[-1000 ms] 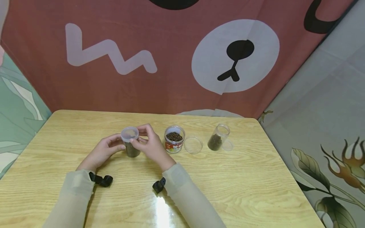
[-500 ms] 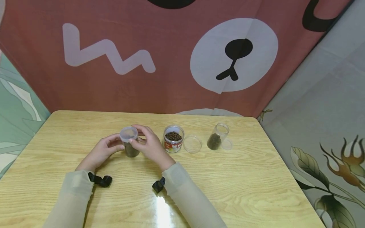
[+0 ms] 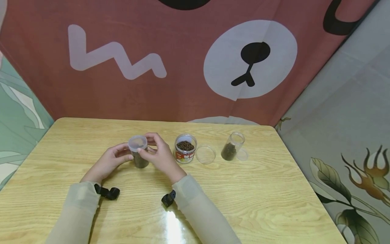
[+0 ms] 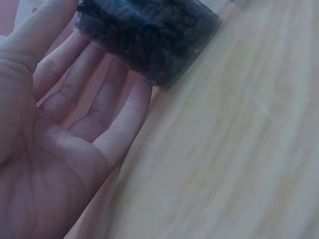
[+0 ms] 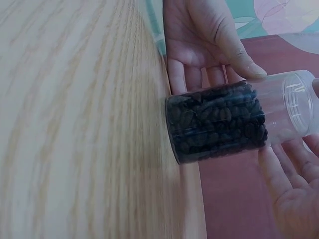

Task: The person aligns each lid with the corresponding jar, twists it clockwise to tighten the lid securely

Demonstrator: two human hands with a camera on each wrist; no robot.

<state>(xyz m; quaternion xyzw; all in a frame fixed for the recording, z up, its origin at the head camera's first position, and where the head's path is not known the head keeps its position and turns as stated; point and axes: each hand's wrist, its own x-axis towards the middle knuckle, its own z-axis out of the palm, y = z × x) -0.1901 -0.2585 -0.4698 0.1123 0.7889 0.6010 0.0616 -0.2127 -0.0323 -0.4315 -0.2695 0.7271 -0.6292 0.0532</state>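
A clear cylindrical jar [image 3: 141, 161] with a whitish lid [image 3: 137, 142] stands upright on the table, left of centre. Dark beans that look like coffee beans [image 5: 219, 122] fill more than half of it, as the right wrist view shows. My left hand [image 3: 111, 161] holds the jar's side from the left, thumb in front and fingers behind. From the right, my right hand [image 3: 159, 154] grips the top of the jar around the lid, with the thumb at the lid's near edge. In the left wrist view the jar's base meets the tabletop beside my left fingers [image 4: 124, 114].
Right of my hands stands an open tub [image 3: 185, 157] of brown pellets, with a clear round lid [image 3: 206, 155] lying beside it. Farther right is an open clear jar [image 3: 230, 150] of dark contents, next to a small lid [image 3: 242, 155]. A patterned cloth [image 3: 182, 95] hangs behind the table [image 3: 259, 203].
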